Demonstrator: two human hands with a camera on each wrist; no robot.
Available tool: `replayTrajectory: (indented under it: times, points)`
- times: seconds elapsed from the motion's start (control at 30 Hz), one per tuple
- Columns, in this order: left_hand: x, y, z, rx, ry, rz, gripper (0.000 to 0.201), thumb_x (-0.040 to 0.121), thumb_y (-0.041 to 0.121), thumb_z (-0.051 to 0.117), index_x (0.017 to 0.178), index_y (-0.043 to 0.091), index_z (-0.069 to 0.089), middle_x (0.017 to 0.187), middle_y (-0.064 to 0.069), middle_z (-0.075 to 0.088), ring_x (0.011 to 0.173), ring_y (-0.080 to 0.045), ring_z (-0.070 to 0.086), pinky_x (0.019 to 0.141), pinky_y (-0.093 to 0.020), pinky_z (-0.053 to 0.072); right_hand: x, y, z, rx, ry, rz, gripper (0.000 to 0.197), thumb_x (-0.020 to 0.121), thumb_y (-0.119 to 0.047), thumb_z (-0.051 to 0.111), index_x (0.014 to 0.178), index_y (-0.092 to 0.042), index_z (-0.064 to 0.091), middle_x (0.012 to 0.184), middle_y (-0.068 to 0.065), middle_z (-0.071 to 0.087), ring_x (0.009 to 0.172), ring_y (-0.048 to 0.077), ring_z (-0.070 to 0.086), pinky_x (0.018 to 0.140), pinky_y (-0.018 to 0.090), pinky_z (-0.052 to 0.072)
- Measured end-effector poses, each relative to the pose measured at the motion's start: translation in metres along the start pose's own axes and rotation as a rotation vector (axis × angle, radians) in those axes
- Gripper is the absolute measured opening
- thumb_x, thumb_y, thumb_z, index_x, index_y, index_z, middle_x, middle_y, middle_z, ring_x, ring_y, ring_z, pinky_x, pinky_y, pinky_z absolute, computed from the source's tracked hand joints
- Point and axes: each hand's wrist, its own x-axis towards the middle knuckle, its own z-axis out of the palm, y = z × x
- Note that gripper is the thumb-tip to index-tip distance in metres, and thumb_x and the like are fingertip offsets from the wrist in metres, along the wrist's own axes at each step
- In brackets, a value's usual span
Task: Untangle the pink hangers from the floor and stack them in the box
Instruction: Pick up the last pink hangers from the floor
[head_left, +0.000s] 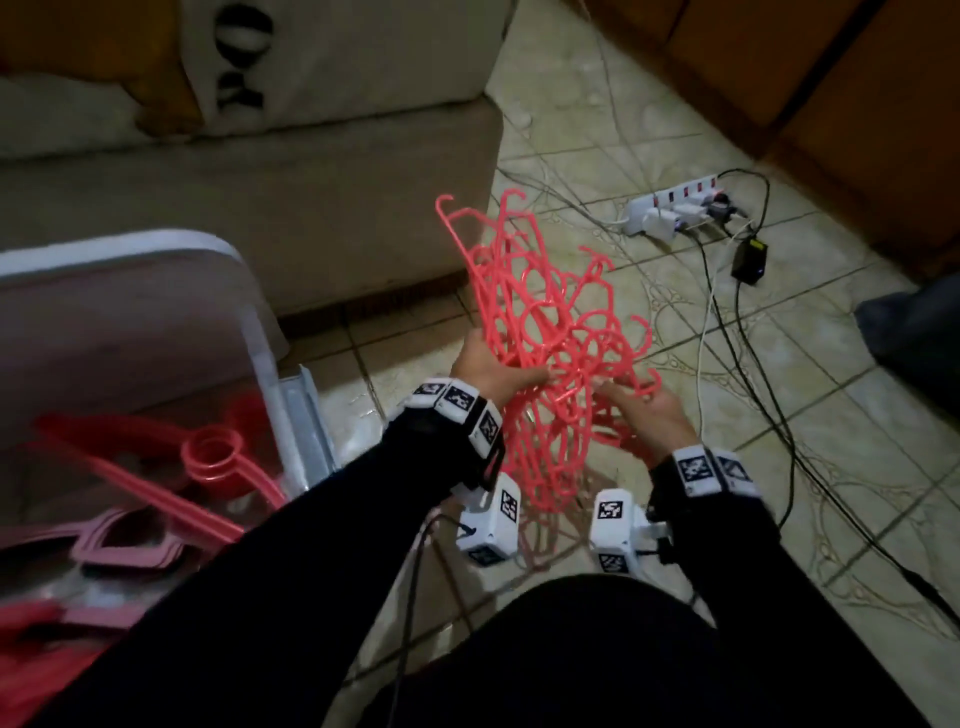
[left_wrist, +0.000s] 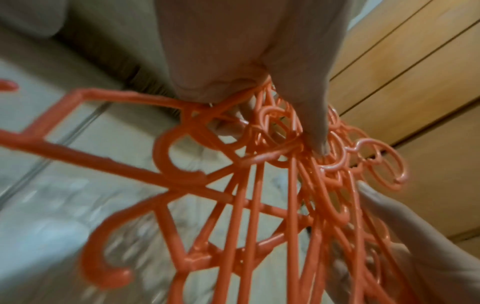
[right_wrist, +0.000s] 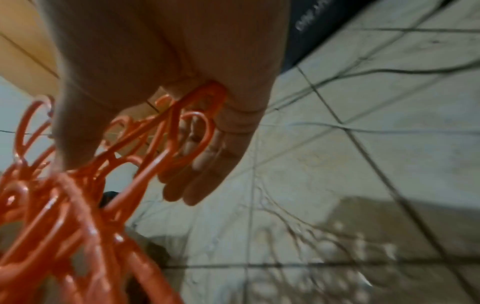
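Head view shows a tiled floor (head_left: 597, 119) with a beige sofa (head_left: 249, 208) behind and wood panels at the right. A bunch of tangled pink hangers (head_left: 540, 332) is held up above the floor, standing mostly up and down, hooks pointing up and to the right. The left hand (head_left: 491, 366) grips its left side with curled fingers and thumb. The right hand (head_left: 647, 410) curls round hooks on the right side. The box (head_left: 260, 332) sits at the left with hangers inside. A power strip (head_left: 675, 210) and cables (head_left: 737, 353) lie on the floor behind the bunch.
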Motion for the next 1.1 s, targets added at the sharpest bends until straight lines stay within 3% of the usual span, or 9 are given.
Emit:
replayTrajectory:
  times: [0.1, 0.27, 0.33, 0.53, 0.67, 0.8, 0.9, 0.97, 1.1]
  points:
    - [-0.018, 0.05, -0.021, -0.037, -0.003, 0.165, 0.072, 0.059, 0.024, 0.09, 0.121, 0.011, 0.054, 0.109, -0.003, 0.068, 0.096, -0.015, 0.066, 0.087, -0.034, 0.053, -0.02, -0.054, 0.0, -0.051, -0.084, -0.172, 0.068, 0.075, -0.021, 0.077, 0.13, -0.002, 0.042, 0.095, 0.02, 0.064, 0.063, 0.02, 0.064, 0.059, 0.033, 0.057]
    - [-0.058, 0.125, -0.08, -0.028, 0.042, 0.355, 0.05, 0.066, 0.016, 0.085, 0.107, 0.012, 0.057, 0.093, 0.001, 0.069, 0.082, -0.007, 0.067, 0.067, -0.018, 0.051, -0.072, -0.141, 0.032, -0.382, -0.011, -0.5, 0.104, 0.067, -0.036, 0.082, 0.14, -0.015, 0.011, 0.119, 0.011, 0.056, 0.101, 0.021, 0.06, 0.082, 0.041, 0.054]
    - [-0.079, 0.145, -0.111, -0.007, 0.102, 0.41, 0.046, 0.066, 0.017, 0.084, 0.104, 0.011, 0.06, 0.093, -0.001, 0.07, 0.08, -0.007, 0.068, 0.07, -0.022, 0.053, -0.094, -0.166, 0.055, -0.466, -0.011, -0.62, 0.106, 0.064, -0.041, 0.083, 0.14, -0.015, 0.014, 0.127, 0.014, 0.052, 0.111, 0.024, 0.055, 0.097, 0.045, 0.047]
    - [-0.142, 0.162, -0.213, 0.154, 0.33, 0.484, 0.042, 0.069, 0.032, 0.083, 0.103, 0.014, 0.065, 0.091, 0.0, 0.071, 0.072, -0.003, 0.065, 0.057, -0.016, 0.049, -0.157, -0.211, 0.145, -0.71, -0.071, -0.746, 0.107, 0.051, -0.06, 0.082, 0.135, -0.015, 0.034, 0.137, 0.012, 0.037, 0.126, 0.026, 0.04, 0.104, 0.039, 0.038]
    - [-0.187, 0.139, -0.28, 0.271, 0.403, 0.447, 0.046, 0.069, 0.032, 0.081, 0.11, 0.014, 0.067, 0.099, 0.002, 0.069, 0.081, 0.001, 0.064, 0.07, -0.016, 0.05, -0.194, -0.204, 0.207, -0.756, -0.33, -0.828, 0.095, 0.053, -0.054, 0.085, 0.132, -0.017, 0.049, 0.119, 0.003, 0.063, 0.105, 0.016, 0.062, 0.092, 0.036, 0.052]
    - [-0.223, 0.106, -0.323, 0.318, 0.448, 0.43, 0.035, 0.077, 0.019, 0.076, 0.109, 0.01, 0.066, 0.09, 0.007, 0.067, 0.067, 0.013, 0.061, 0.058, -0.003, 0.045, -0.224, -0.177, 0.256, -0.693, -0.504, -0.835, 0.108, 0.062, -0.045, 0.084, 0.146, -0.021, 0.021, 0.123, 0.001, 0.063, 0.108, 0.018, 0.062, 0.093, 0.035, 0.05]
    - [-0.242, 0.075, -0.345, 0.311, 0.418, 0.382, 0.034, 0.082, 0.014, 0.071, 0.113, 0.002, 0.063, 0.093, 0.0, 0.07, 0.074, 0.004, 0.065, 0.067, -0.011, 0.05, -0.237, -0.155, 0.283, -0.813, -0.545, -0.816, 0.046, 0.07, -0.052, 0.076, 0.099, -0.021, 0.061, 0.094, 0.0, 0.069, 0.086, 0.018, 0.064, 0.076, 0.034, 0.054]
    - [-0.252, 0.052, -0.36, 0.283, 0.414, 0.315, 0.036, 0.083, 0.016, 0.071, 0.114, 0.002, 0.063, 0.099, -0.008, 0.071, 0.082, -0.009, 0.067, 0.073, -0.021, 0.054, -0.24, -0.141, 0.297, -0.847, -0.594, -0.769, 0.043, 0.07, -0.055, 0.074, 0.084, -0.016, 0.064, 0.082, 0.001, 0.068, 0.075, 0.019, 0.063, 0.069, 0.033, 0.052]
    - [-0.267, 0.008, -0.38, 0.273, 0.265, 0.257, 0.033, 0.084, 0.011, 0.068, 0.116, 0.01, 0.058, 0.102, 0.0, 0.07, 0.088, -0.005, 0.068, 0.074, -0.015, 0.053, -0.236, -0.106, 0.31, -0.778, -0.776, -0.577, 0.036, 0.07, -0.034, 0.081, 0.084, -0.003, 0.068, 0.068, 0.003, 0.066, 0.06, 0.014, 0.06, 0.061, 0.025, 0.049]
